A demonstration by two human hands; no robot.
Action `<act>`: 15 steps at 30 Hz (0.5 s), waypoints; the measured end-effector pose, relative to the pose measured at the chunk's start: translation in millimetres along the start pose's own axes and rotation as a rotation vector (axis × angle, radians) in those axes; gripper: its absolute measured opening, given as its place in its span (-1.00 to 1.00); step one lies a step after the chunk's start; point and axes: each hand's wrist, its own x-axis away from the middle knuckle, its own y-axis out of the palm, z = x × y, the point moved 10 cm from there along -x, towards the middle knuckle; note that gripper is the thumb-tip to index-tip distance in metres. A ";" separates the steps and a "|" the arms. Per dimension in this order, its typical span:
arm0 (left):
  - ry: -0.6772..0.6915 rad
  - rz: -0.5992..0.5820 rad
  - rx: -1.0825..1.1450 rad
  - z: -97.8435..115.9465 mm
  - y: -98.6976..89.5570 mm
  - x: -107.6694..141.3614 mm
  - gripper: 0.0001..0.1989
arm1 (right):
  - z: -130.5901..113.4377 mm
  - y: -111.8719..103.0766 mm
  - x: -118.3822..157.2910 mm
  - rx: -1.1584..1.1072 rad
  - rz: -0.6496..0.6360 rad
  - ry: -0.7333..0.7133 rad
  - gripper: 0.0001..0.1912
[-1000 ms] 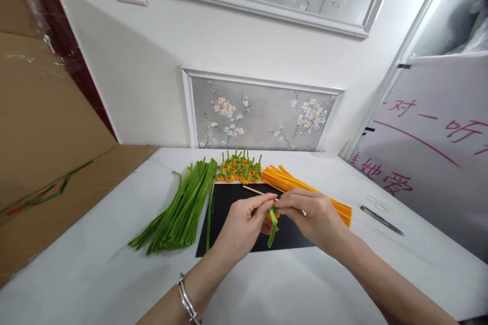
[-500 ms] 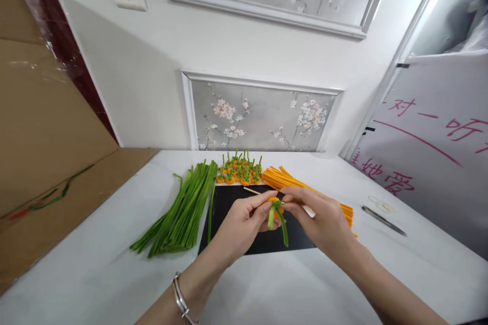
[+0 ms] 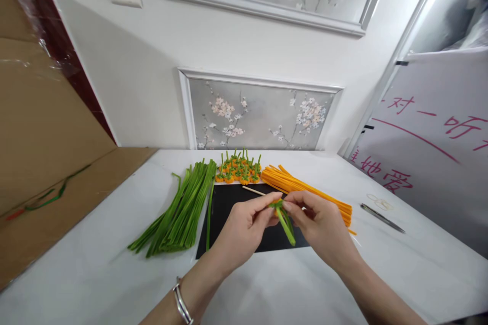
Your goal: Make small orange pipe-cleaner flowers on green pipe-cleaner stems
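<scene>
Over a black mat (image 3: 224, 213), my left hand (image 3: 246, 221) pinches a small orange piece with green stems (image 3: 285, 226). My right hand (image 3: 318, 218) has its thumb and fingers closed on the green part at the top right of the same piece. Fingers cover most of the orange. Two green ends hang down to the lower right, close together. A thin pale stick (image 3: 252, 190) lies on the mat just behind my left fingers.
Green fuzzy stems (image 3: 183, 213) lie left of the mat, orange ones (image 3: 305, 185) to its right. Several small orange pieces with green tops (image 3: 238, 168) stand behind it. Tweezers (image 3: 382, 217) and thin pale loops (image 3: 379, 201) lie far right; cardboard (image 3: 68, 203) is at left.
The green ends have swung to the right and closer together, and less orange shows. My right fingers have moved in closer to my left ones. The view has shifted slightly.
</scene>
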 end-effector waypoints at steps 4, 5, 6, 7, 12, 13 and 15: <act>0.018 -0.051 -0.043 5.1 4.9 1.5 -0.63 | -23.4 0.8 3.7 0.136 0.016 -0.244 -0.84; 0.009 -0.070 -0.049 5.7 6.8 1.9 -0.63 | -31.8 1.8 5.8 0.183 0.018 -0.335 -0.82; -0.001 -0.087 -0.051 6.3 8.5 2.1 -0.62 | -38.9 3.2 7.9 0.222 0.016 -0.417 -0.79; -0.011 -0.103 -0.047 6.8 9.9 2.2 -0.62 | -43.9 4.8 9.6 0.252 0.009 -0.482 -0.77; -0.059 -0.139 -0.024 5.0 12.3 1.0 -0.65 | -45.4 8.0 9.3 0.286 -0.001 -0.579 -0.78; -0.070 -0.141 -0.028 3.8 12.3 0.7 -0.65 | -43.5 8.4 8.7 0.270 -0.008 -0.572 -0.78; -0.093 -0.146 -0.011 1.3 12.5 0.3 -0.66 | -38.3 7.6 6.7 0.211 -0.015 -0.527 -0.78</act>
